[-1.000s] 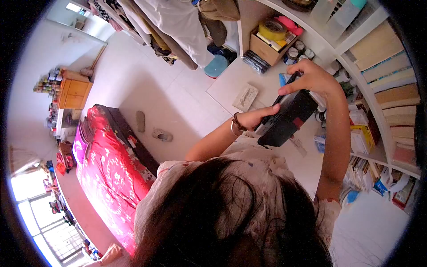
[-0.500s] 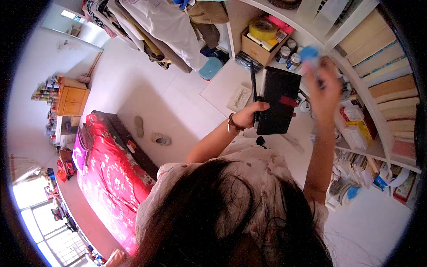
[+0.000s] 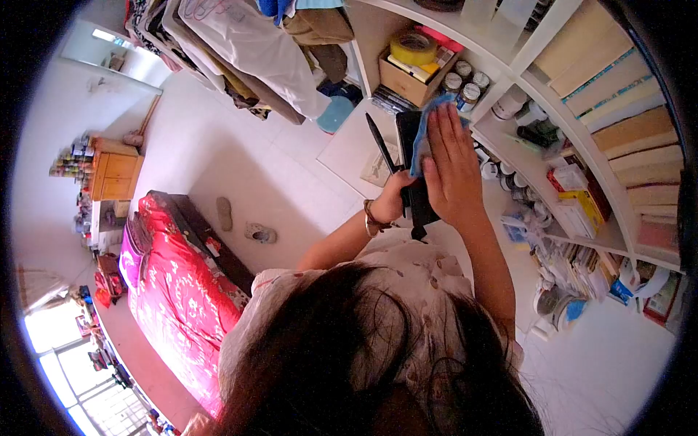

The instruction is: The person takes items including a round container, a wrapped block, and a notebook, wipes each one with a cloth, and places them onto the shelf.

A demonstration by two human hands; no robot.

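My left hand [image 3: 390, 198] grips the lower left edge of a black case-like object [image 3: 419, 203], held up in front of my chest. A thin black part [image 3: 380, 141] sticks out from it at the upper left. My right hand [image 3: 452, 166] lies with its fingers extended over a blue cloth [image 3: 424, 132], pressing it against the black object's face. The cloth and hand hide much of that face.
Curved shelves [image 3: 515, 71] with books, jars and boxes run along the right. A cardboard box [image 3: 407, 81] with yellow tape stands ahead. Hanging clothes [image 3: 251, 54] are at the top, a red-covered bed [image 3: 174, 291] and slippers [image 3: 259, 232] at the left.
My right hand, away at the right with the blue cloth half a second ago, has come left onto the black object. The object has shifted left and turned, and its thin part tilts further out.
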